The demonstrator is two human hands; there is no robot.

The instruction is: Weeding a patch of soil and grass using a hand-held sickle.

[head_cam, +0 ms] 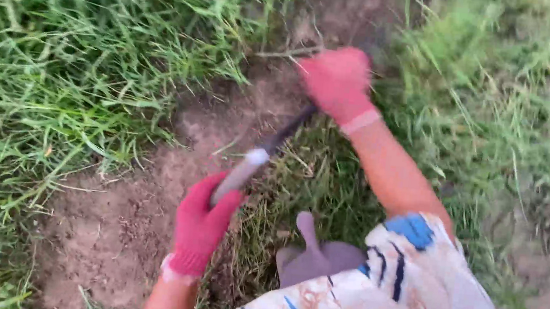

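My hands on a tool in the dirt

My left hand (201, 224) wraps tight around the tool handle (241, 173). My right hand (338, 82) is blurry, closed near its far end, over bare dirt (116, 227) beside grass (65, 56).

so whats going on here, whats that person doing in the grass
A person in red gloves is bent over a patch of bare soil bordered by long grass. The left hand grips the pale handle of a hand tool, whose dark blade slants up towards the right hand. The right hand is blurred and sits over a tuft of grass at the soil's edge; whether it grips the grass cannot be told. A patterned sleeve fills the lower right.
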